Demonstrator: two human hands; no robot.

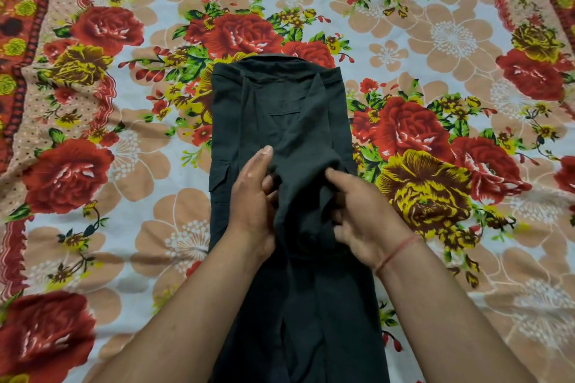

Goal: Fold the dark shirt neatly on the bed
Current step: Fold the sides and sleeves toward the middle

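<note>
The dark shirt lies lengthwise down the middle of the bed, its sides folded in to a narrow strip, collar at the far end. A sleeve cuff shows at its left edge. A loose fold of fabric bunches up at mid-length. My left hand grips that bunch from the left, thumb on top. My right hand holds the same bunch from the right, fingers curled into the cloth. A red thread circles my right wrist.
A floral bedsheet with red roses, yellow roses and tan flowers covers the whole bed. Its red patterned border runs along the left edge and the far right corner.
</note>
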